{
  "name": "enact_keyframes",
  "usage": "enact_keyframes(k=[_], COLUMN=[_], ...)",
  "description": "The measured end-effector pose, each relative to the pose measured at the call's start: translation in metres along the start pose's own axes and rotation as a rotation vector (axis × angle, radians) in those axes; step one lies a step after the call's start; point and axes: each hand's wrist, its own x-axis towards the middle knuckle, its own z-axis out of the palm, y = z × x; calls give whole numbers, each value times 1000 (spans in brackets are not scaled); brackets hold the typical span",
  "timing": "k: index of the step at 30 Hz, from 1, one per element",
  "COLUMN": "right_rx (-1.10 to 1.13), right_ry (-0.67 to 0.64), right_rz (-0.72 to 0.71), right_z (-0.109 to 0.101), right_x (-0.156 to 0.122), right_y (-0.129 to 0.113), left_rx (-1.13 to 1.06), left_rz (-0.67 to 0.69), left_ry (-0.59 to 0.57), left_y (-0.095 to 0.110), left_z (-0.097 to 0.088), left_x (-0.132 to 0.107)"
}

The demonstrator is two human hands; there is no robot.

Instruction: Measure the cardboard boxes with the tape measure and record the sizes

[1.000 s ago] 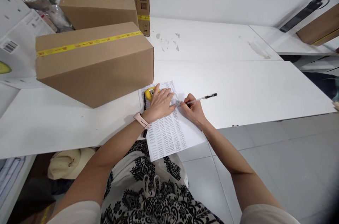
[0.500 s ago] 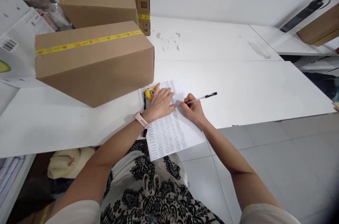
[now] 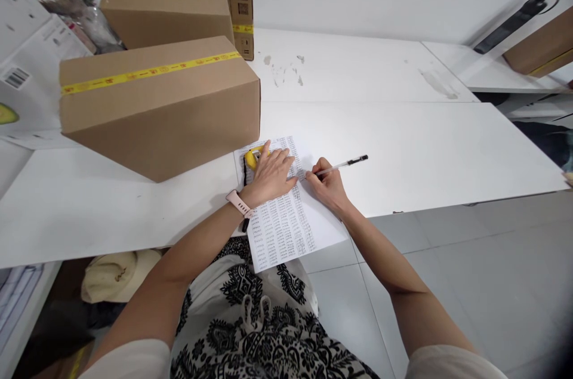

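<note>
A sheet of paper (image 3: 280,230) with columns of small print or writing lies on the white table, its lower part reaching past the front edge. My left hand (image 3: 271,175) rests flat on the sheet with its fingers spread. Beside its fingers and partly covered by them is a yellow tape measure (image 3: 252,157) with a black strap. My right hand (image 3: 329,185) is closed round a clear pen (image 3: 347,163) with a black end. The pen tilts up to the right, and its tip, hidden by the fingers, is at the paper's printed columns.
A large cardboard box (image 3: 161,104) with yellow tape stands left of the paper, and more boxes (image 3: 174,15) are behind it. The white table (image 3: 425,152) stretches right, towards a shelf with a black long object (image 3: 514,21). Grey floor tiles (image 3: 425,271) lie below its edge.
The right hand and pen have shifted very slightly to the right. The left hand stays in the same place on the paper.
</note>
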Motion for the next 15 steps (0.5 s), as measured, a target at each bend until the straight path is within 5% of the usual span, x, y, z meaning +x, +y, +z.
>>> enact_keyframes(k=[15], right_rx=[-4], right_ry=[23], right_rz=[17], right_z=[0], right_x=[0], right_y=[0], left_rx=[-15], left_rz=[1], left_ry=[13], left_y=[1], left_z=[-2], left_x=[-1])
